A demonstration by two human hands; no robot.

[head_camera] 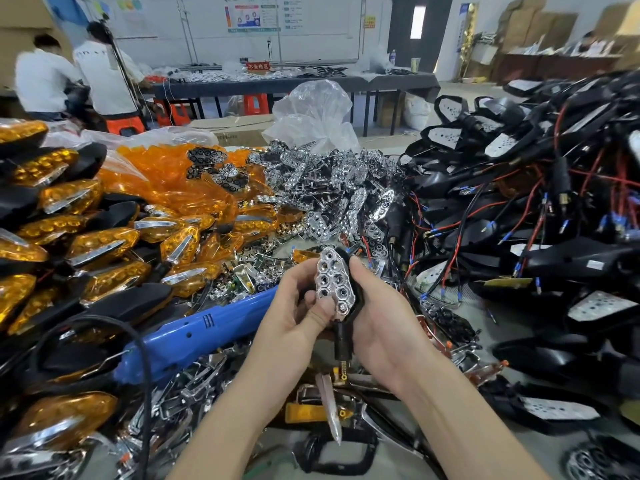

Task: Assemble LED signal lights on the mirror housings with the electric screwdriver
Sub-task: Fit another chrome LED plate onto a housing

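My left hand (298,299) and right hand (377,317) both grip black mirror housing (356,289) with chrome honeycomb reflector (334,280), centre. Blue electric screwdriver (197,336) at 8 o'clock. Red sign (258,66) at 12, writing unreadable.

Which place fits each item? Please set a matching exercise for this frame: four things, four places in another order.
Things:
1. blue electric screwdriver
2. chrome reflector
3. finished amber lights
4. wired black housings

Places:
A. heaped at right
B. stacked at left
C. lying left of the hands
D. held between left hand and right hand

Pairs: 1-C, 2-D, 3-B, 4-A
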